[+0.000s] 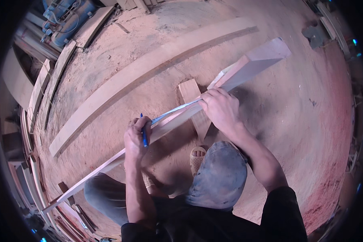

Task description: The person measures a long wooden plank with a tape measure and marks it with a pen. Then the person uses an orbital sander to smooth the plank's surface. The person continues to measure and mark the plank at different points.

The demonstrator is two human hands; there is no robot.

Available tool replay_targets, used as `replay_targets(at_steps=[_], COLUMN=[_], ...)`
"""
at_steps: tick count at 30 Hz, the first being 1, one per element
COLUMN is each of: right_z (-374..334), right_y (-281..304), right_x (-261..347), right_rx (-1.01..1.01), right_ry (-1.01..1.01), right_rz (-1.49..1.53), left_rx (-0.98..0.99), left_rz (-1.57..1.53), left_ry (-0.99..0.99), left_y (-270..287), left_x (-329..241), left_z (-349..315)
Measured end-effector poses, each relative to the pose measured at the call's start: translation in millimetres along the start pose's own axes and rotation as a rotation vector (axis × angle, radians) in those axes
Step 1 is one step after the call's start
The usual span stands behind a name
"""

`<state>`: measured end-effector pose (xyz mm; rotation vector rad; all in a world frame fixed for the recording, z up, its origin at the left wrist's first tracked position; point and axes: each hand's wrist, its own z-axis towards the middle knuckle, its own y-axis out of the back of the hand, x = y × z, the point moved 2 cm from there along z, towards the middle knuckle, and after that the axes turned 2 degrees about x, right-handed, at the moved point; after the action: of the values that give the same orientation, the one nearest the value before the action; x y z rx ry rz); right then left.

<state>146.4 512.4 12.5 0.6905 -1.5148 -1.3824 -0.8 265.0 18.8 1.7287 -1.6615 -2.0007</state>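
Note:
A long, narrow wooden board [175, 118] runs slantwise in front of me, from the lower left up toward the upper right. My left hand [136, 136] is closed above it, with a blue pen [144, 136] upright in the grip. From this hand a thin, light blue-white strip, which looks like a measuring tape [174, 109], stretches along the board to my right hand [220, 107]. My right fingers press together on the tape's other end at the board's edge. A wider plank end [254, 64] rises beyond my right hand. A short wooden block [189, 89] lies under the long board.
A long curved plank [129, 72] lies on the dusty floor ahead. Blue tank machinery [70, 20] stands at the far left, near stacked boards [38, 90]. More timber strips [34, 177] line the left side. My knees and sandalled feet are beneath the board.

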Motion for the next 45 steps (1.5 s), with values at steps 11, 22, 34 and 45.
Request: replay_targets(at_steps=[11, 22, 34, 45], right_z=[-18.1, -52.3, -24.4, 1.2], right_y=[37.5, -22.5, 9.9, 29.7], right_x=[-39.0, -34.6, -65.7, -28.2], right_rx=[0.684, 0.512, 0.455, 0.319], right_ry=[-0.452, -0.622, -0.313, -0.207], right_rz=[0.437, 1.317, 0.695, 0.101], left_rx=[-0.435, -0.258, -0.265, 0.099], left_rz=[0.408, -0.391, -0.069, 0.122], left_ry=[-0.455, -0.255, -0.176, -0.234], left_y=[-8.3, -27.7, 33.8, -17.6], left_x=[-51.6, -26.4, -26.0, -13.7], left_z=[50.3, 13.5, 28.8, 37.3])
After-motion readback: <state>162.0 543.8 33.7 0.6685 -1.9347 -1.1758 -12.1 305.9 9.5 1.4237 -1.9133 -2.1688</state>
